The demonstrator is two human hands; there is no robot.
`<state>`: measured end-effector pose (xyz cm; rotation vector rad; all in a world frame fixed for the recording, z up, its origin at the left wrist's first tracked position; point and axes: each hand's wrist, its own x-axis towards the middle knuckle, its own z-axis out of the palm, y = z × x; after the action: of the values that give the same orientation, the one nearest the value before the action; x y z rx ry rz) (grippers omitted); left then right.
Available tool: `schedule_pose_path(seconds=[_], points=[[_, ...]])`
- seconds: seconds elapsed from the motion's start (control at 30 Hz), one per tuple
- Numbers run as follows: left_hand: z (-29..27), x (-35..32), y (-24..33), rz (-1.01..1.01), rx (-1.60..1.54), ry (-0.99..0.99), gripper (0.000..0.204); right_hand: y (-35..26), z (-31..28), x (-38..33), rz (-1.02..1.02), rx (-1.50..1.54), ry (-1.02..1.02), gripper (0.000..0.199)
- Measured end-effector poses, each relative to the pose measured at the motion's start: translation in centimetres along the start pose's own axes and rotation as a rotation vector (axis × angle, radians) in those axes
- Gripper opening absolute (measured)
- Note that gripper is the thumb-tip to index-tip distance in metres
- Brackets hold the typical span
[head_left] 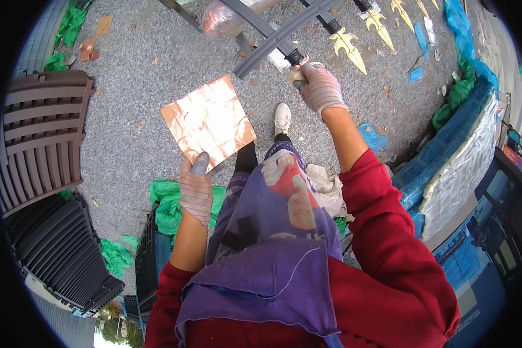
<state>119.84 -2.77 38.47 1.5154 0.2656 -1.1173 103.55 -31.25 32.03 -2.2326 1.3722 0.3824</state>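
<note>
My left hand (196, 188), in a striped grey-and-orange work glove, grips the near corner of a square, crinkled, copper-coloured sheet (209, 120), thumb on top. My right hand (321, 90), gloved alike, is closed at the end of a dark metal fence bar (296, 57). A pale, rounded thing (296, 76) shows at its fingers; its kind is not clear. The hand hides most of the tip at this bar. Neighbouring bars end in gold spear-shaped finials (349, 49) with black collars.
Stacked brown slatted panels (43, 136) and black ones (64, 246) stand at left. Blue wrapping (441, 156) runs along the right side. Green plastic sheeting (168, 206) lies by my legs. A plastic-wrapped bundle (223, 18) rests beside the fence on grey gravelly ground (127, 110).
</note>
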Motion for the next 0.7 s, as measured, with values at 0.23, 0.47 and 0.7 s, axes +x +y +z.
schedule_pose_path(seconds=[0.23, 0.47, 0.7], points=[[-0.8, 0.4, -0.8, -0.001, -0.017, 0.014, 0.022, 0.1, -1.6, 1.9, 0.182, 0.004, 0.057, 0.028], [-0.6, 0.4, -0.7, -0.004, -0.01, 0.022, 0.023, -1.8, 0.7, -0.4, 0.1, -0.011, 0.005, 0.027], [-0.2, 0.4, -0.3, 0.022, -0.05, 0.014, 0.017, -2.5, 0.4, 1.1, 0.194, 0.048, 0.062, 0.032]])
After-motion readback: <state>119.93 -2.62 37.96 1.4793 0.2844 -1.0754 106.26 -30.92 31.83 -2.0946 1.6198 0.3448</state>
